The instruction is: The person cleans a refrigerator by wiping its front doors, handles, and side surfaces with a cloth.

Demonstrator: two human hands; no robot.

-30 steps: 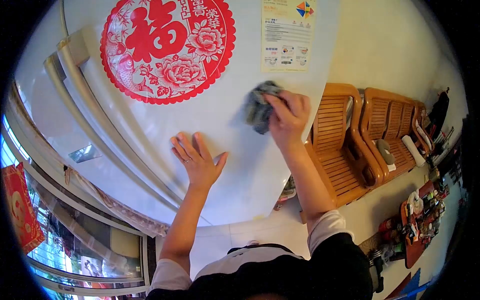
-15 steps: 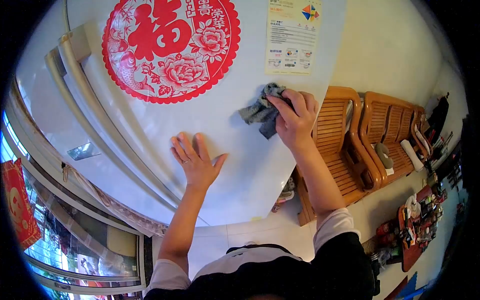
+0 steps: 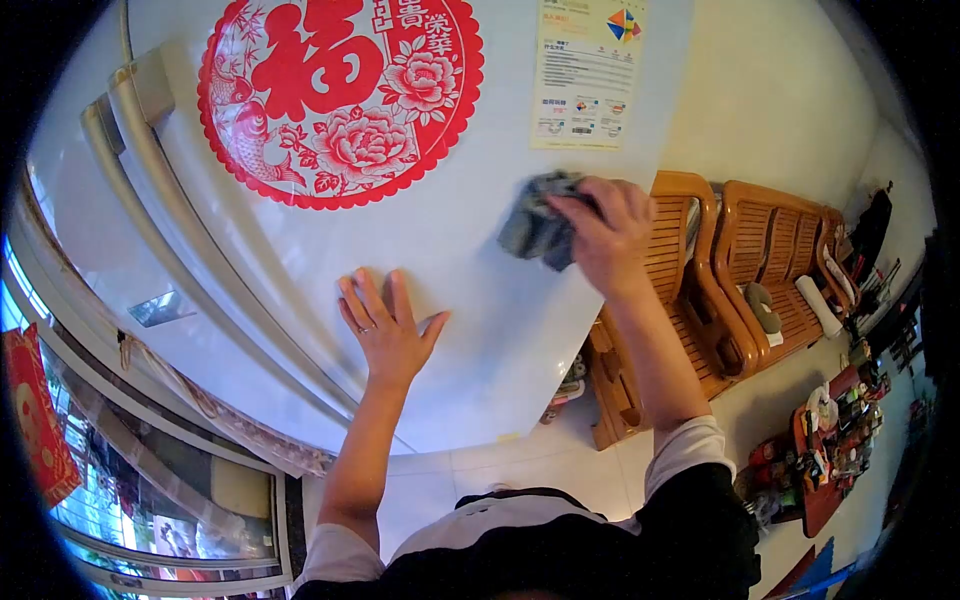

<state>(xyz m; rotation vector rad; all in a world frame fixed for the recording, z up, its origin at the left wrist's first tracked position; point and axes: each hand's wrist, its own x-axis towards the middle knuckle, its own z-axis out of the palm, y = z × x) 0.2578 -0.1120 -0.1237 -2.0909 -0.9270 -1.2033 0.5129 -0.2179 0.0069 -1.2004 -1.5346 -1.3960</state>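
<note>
A crumpled grey cloth (image 3: 540,222) is held in my right hand (image 3: 612,232), against the white door surface (image 3: 480,350) near its right edge. My left hand (image 3: 388,328) lies on the same surface, fingers spread, with a ring on one finger and nothing in it. Above my left hand is a round red and white sticker (image 3: 340,110) with characters, flowers and fish. A printed yellow and white sheet (image 3: 585,80) is stuck on just above the cloth.
Two long curved handles (image 3: 200,230) run down the door's left part. Wooden slatted seats (image 3: 780,250) line the wall at right. A small red table (image 3: 825,505) full of items stands at lower right. Glass window panels (image 3: 170,490) are at lower left.
My right hand has moved to the right with the cloth, which has changed its folds. My left hand has stayed at nearly the same spot on the door.
</note>
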